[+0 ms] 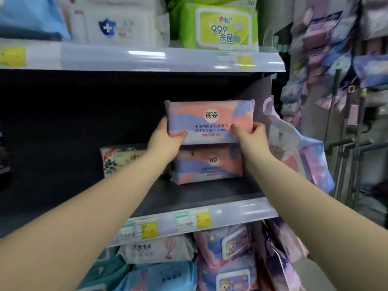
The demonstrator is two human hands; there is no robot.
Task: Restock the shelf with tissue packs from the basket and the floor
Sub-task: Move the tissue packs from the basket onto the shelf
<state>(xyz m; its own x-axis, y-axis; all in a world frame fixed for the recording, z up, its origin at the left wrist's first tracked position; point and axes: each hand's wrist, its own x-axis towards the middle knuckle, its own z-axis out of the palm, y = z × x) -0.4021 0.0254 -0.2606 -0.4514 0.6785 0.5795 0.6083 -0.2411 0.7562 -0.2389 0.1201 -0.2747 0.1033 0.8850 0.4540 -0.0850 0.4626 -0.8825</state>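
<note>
Two hands, left hand [168, 139] and right hand [249, 135], grip the upper tissue pack [210, 120] by its lower corners, thumbs across its front. It rests atop an identical lower pack [207, 164] on the middle shelf [231, 213]. Dark open shelf space lies left, beyond the floral pack [119, 158].

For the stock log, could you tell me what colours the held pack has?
Pink and lavender patches, white lettering band, on the held pack; head view.

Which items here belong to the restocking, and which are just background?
In the job: held pink-and-purple pack, left hand, right hand, matching pack beneath, middle shelf.
Background: green wipes, floral pack, hanging packs.
</note>
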